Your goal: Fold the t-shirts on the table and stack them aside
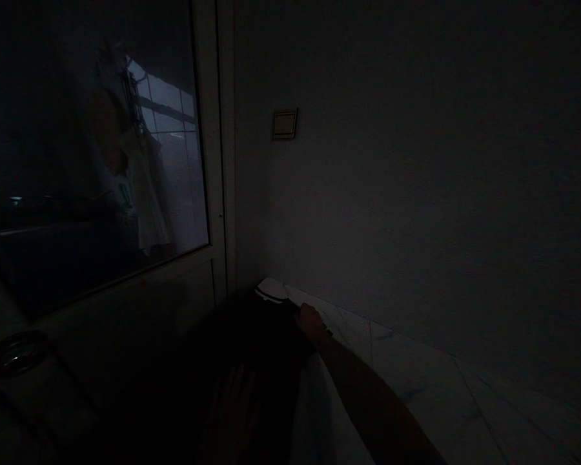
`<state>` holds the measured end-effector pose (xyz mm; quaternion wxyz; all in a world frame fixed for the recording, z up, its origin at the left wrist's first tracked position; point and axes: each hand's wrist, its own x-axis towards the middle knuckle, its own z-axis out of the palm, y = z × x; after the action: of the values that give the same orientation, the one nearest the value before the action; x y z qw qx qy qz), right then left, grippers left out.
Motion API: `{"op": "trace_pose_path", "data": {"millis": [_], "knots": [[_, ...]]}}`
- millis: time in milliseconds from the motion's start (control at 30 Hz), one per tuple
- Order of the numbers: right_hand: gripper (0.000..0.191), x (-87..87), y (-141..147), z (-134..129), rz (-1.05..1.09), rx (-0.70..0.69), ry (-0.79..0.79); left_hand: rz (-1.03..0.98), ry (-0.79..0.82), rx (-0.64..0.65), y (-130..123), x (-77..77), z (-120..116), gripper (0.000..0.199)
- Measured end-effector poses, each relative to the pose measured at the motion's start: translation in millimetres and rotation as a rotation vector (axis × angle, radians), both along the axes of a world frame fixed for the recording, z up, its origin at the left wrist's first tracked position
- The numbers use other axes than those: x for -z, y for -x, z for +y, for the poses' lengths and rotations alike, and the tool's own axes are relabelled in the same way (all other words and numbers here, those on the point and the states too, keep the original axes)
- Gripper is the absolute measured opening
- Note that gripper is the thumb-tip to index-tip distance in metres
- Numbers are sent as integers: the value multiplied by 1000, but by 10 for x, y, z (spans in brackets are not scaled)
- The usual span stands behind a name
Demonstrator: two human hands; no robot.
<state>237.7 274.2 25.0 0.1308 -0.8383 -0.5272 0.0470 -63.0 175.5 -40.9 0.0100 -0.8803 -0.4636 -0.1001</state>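
The scene is very dark. My right hand (pixel 312 322) is closed around a dark, thin thing at the lower middle, perhaps a handle or a fold of cloth; its shape is hard to make out. My left hand (pixel 234 403) shows faintly at the bottom, its fingers spread over a large black area. Just beyond my right hand lies a white rounded thing (pixel 272 289) with a dark band along its edge. Below my right forearm hangs something pale (pixel 314 413), which I cannot identify.
A door (pixel 217 271) with a glass pane and a round metal knob (pixel 17 354) stands at the left. Through or in the glass show hanging cloths (pixel 145 187). A grey wall (pixel 416 161) bears a light switch (pixel 285 124). Pale tiles (pixel 416 368) run below it.
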Motion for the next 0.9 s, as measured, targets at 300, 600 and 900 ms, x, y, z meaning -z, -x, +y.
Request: {"op": "trace_pose_path", "data": {"millis": [300, 600, 900], "knots": [[29, -209, 106, -93, -83, -137, -141, -73, -101, 11, 18, 136, 23, 51], [16, -95, 865, -809, -191, -731, -118, -278, -103, 44, 54, -106, 404, 68], [11, 15, 1031, -1986, -482, -1112, -384, 208, 24, 335, 176, -827, 1414, 63]]}}
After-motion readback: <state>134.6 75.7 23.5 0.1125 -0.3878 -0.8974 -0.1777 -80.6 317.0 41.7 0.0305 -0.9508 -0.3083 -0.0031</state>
